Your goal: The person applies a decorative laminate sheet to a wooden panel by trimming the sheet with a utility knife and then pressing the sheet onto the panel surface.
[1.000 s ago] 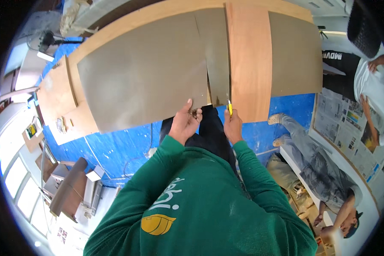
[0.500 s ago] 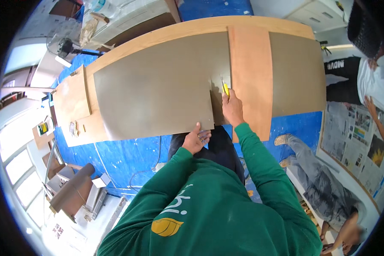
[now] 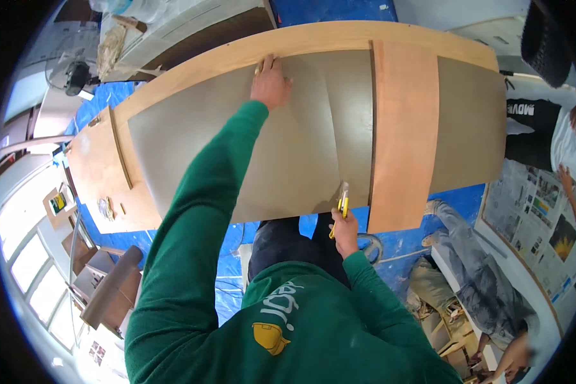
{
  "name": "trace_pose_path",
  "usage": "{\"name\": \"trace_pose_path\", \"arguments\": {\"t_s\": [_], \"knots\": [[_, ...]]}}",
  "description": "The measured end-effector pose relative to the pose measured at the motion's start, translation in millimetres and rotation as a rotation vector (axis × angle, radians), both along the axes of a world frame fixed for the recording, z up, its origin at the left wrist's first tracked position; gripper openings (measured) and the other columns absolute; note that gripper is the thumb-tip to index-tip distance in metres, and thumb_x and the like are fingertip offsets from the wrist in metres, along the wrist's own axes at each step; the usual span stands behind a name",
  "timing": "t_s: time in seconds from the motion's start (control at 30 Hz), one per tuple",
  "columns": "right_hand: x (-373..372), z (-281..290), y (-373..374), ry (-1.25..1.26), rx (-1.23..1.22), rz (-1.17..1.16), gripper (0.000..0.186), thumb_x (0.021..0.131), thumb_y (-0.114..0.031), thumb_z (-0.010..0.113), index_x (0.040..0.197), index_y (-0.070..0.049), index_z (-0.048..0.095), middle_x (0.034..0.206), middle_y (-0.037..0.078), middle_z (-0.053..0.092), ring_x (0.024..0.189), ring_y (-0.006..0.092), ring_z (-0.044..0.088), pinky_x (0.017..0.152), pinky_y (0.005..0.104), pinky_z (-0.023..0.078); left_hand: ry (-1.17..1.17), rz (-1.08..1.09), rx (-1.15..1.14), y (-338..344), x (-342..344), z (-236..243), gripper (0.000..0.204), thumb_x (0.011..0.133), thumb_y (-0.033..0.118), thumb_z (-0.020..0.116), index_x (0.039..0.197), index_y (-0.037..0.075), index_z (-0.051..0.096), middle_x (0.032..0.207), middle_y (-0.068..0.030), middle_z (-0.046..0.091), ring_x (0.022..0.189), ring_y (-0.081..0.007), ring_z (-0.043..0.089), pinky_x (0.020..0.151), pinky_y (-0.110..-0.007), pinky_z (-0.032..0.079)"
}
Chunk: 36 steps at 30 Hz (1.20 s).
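My left hand (image 3: 270, 84) lies on the large grey-brown sheet (image 3: 205, 153) at its far edge, fingers spread over it. My right hand (image 3: 345, 233) grips a yellow utility knife (image 3: 343, 203) at the near edge, its tip pointing up over the sheet. A straight seam or cut line runs up the sheet from near the knife to the far edge. Right of it a reddish plywood strip (image 3: 402, 134) lies across the board (image 3: 339, 33), with another brown sheet (image 3: 467, 121) beyond.
Co-workers are at the right, one in grey trousers (image 3: 461, 249), one in a white top (image 3: 566, 147) by a newspaper-covered surface (image 3: 518, 217). Blue sheeting (image 3: 397, 281) covers the floor. A fan (image 3: 77, 77) stands upper left; a brown roll (image 3: 112, 285) lies lower left.
My left hand has moved from the near edge to the far edge of the sheet. My right hand with the knife has pulled back to the near edge. The sheet's flap lies flatter.
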State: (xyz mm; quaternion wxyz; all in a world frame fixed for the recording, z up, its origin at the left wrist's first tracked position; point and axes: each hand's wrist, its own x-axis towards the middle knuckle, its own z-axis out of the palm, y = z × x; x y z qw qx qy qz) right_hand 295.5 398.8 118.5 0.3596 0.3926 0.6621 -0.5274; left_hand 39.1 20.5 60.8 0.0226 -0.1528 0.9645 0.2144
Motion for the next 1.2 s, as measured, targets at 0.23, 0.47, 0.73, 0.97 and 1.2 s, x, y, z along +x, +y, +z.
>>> {"name": "trace_pose_path", "arguments": {"t_s": [0.23,0.47,0.73,0.97,1.2], "knots": [[-1,-6,-6,-0.013,-0.003,-0.126,0.024,0.107,-0.028,0.073,0.114,-0.006,0.064,0.087,-0.002,0.06,0.076,0.0119,0.061,0.071,0.032,0.059,-0.299,-0.166,-0.258,6,-46,23,0.085,0.09,0.052,0.079,0.153,0.0,0.055,0.157,-0.0223,0.054,0.147,-0.0437,0.053,0.118,-0.058,0.046],[-45,14,-14,0.316,0.346,0.517,0.048,0.112,-0.047,0.061,0.117,0.0,0.059,0.095,0.029,0.072,0.085,0.0485,0.073,0.068,0.0565,0.055,-0.867,-0.607,-0.02,-58,-139,60,0.093,0.086,0.075,0.076,0.147,0.005,0.067,0.15,-0.021,0.065,0.148,-0.0386,0.054,0.122,-0.052,0.042],[-251,-1,-106,0.945,0.36,0.624,0.027,0.112,-0.029,0.059,0.116,-0.002,0.059,0.098,0.027,0.072,0.092,0.0512,0.069,0.078,0.0609,0.053,-0.478,-0.347,0.429,-15,-124,9,0.078,0.094,0.048,0.08,0.152,-0.001,0.062,0.146,-0.026,0.067,0.137,-0.0368,0.063,0.115,-0.044,0.048],[-314,-34,-151,0.858,0.399,0.799,0.026,0.111,-0.028,0.059,0.111,-0.002,0.06,0.097,0.024,0.074,0.088,0.0467,0.072,0.078,0.0593,0.056,-0.531,-0.2,0.502,0,-125,14,0.065,0.098,0.029,0.08,0.152,-0.001,0.062,0.152,-0.0231,0.064,0.14,-0.0315,0.06,0.117,-0.041,0.046],[-313,-37,-159,0.812,0.382,0.818,0.028,0.111,-0.029,0.058,0.111,-0.001,0.06,0.098,0.024,0.075,0.09,0.0481,0.072,0.081,0.0598,0.056,-0.601,-0.06,0.643,-4,-125,14,0.073,0.096,0.029,0.084,0.155,-0.004,0.058,0.156,-0.0249,0.061,0.147,-0.0354,0.055,0.124,-0.042,0.04]]}}
